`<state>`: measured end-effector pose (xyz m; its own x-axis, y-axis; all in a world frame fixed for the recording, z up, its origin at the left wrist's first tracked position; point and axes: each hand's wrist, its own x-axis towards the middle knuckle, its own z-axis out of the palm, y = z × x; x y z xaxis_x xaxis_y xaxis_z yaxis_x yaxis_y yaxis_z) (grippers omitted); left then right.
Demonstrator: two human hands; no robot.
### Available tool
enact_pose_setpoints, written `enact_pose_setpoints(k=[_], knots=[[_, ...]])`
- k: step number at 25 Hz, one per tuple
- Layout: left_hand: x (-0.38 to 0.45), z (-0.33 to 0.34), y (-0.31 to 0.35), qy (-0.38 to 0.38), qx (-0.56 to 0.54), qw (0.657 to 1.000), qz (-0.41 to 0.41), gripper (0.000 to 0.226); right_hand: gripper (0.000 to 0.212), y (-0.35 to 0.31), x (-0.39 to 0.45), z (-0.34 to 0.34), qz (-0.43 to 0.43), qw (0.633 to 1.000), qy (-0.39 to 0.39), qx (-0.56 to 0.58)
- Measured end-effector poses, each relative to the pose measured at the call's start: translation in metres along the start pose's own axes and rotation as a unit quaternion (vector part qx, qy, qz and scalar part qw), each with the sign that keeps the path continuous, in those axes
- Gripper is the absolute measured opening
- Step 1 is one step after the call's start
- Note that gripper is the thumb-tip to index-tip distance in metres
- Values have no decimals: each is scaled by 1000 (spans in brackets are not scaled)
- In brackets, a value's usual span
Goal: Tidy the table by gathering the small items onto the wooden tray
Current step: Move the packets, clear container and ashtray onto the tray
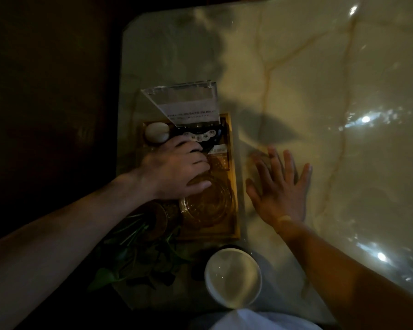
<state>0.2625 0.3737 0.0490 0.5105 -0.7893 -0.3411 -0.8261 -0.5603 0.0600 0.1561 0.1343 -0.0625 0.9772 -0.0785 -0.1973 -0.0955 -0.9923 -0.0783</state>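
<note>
The left hand (177,167) is seen lowered, knuckles up, over the wooden tray (234,186) at centre-left of the frame, fingers curled on the items there — what, if anything, is gripped cannot be told. The right hand (278,186) is laid flat on the marble table (320,91) just right of the tray, fingers spread wide and empty. A glass dish (208,203) and dark remote (205,136) are partly hidden in dim light.
</note>
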Motion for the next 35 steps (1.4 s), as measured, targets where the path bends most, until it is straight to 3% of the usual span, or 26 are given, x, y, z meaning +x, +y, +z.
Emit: enact_pose_setpoints(k=[6,14,19,22,32,35], knots=[[-2,3,5,-39,-73,995,-50,36,61,-1,1,-1,2,1000,-13,0],[12,-3,16,-124,-62,981,-136,28,64,6,-9,-6,-40,998,-44,-16],[10,5,20,-130,-98,963,-213,16,64,14,-59,4,-24,999,-42,-7],[9,6,22,-109,-113,963,-217,2,64,14,-63,5,-12,999,-46,2],[5,1,24,-148,-115,963,-195,11,62,13,-65,2,-15,999,-39,13],[13,0,32,-117,-72,979,-154,31,62,14,-65,2,-16,999,-40,13]])
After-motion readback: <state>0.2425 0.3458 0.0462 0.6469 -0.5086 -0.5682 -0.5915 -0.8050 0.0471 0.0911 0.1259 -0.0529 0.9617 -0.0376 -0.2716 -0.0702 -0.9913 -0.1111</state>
